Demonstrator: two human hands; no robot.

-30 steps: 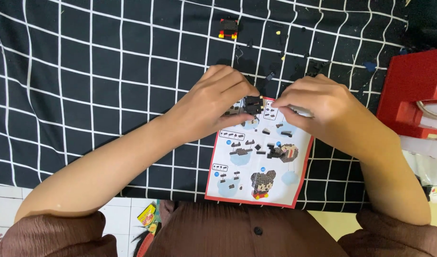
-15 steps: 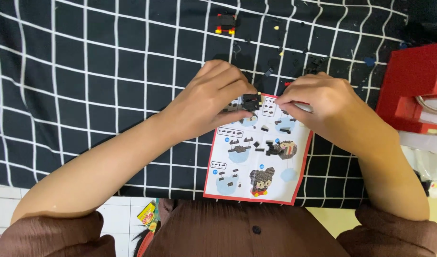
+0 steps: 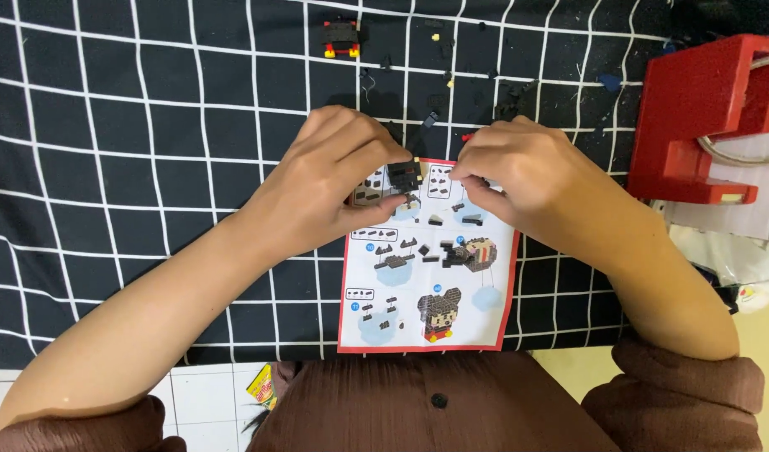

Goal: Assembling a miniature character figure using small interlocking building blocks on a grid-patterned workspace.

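My left hand (image 3: pixel 334 180) pinches a small black brick assembly (image 3: pixel 404 176) between thumb and fingers, just above the top of a red-bordered instruction sheet (image 3: pixel 430 293). My right hand (image 3: pixel 518 180) is right beside it, fingertips closed on a tiny dark piece (image 3: pixel 476 181) next to the assembly. The sheet shows building steps and a cartoon figure head. Both hands hover over the sheet's upper edge and hide part of it.
A black cloth with a white grid (image 3: pixel 108 167) covers the surface. A small black, red and yellow brick build (image 3: pixel 341 38) sits at the far edge, with loose tiny pieces (image 3: pixel 451 75) scattered near it. A red plastic holder (image 3: pixel 702 117) stands at the right.
The two hands have stayed together over the top of the sheet, with the right fingers shifting slightly closer to the black assembly. The view has drifted a little.
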